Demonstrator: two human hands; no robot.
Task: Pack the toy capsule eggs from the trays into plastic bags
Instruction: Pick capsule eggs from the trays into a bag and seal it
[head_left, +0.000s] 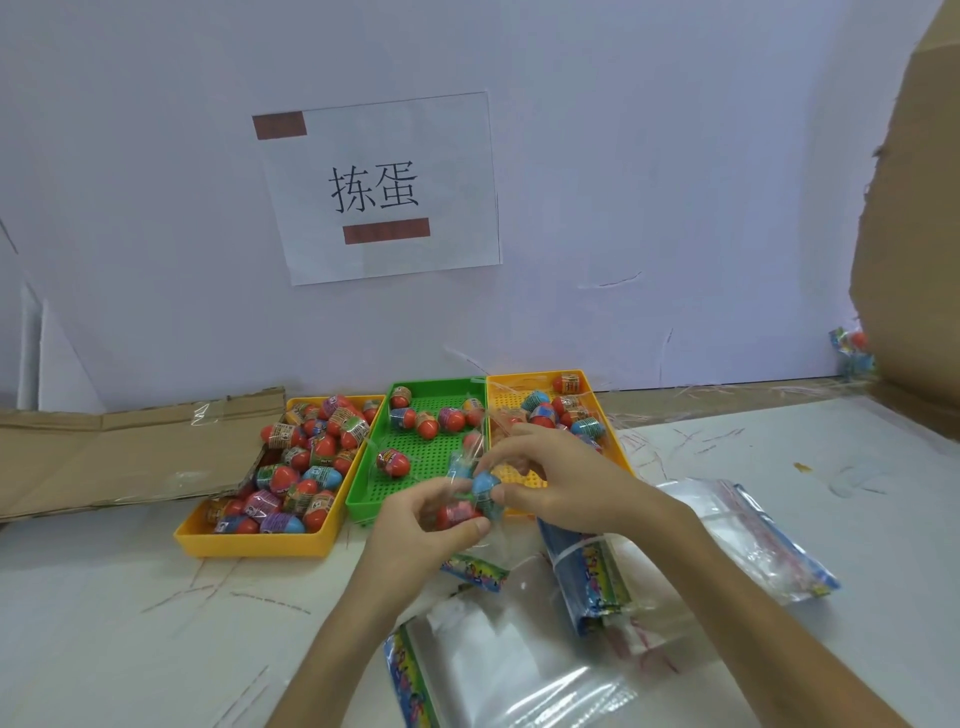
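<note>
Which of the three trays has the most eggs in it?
The yellow tray on the far left: its eggs are piled up, while the green tray and the other yellow tray each hold only a few.

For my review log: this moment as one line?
step: bagging | left hand: holds bag, red egg inside | right hand: pinches blue egg at bag | trays: hold eggs | spare bags: on table

three trays lie beyond my grips: two yellow trays (249, 546) (511, 400) and one green tray (431, 454) holding about seven eggs (451, 418). between my left grip (410, 535) and right grip (561, 483), one clear bag (467, 454) with two eggs: one red egg (452, 514), one blue egg (485, 483).
</note>
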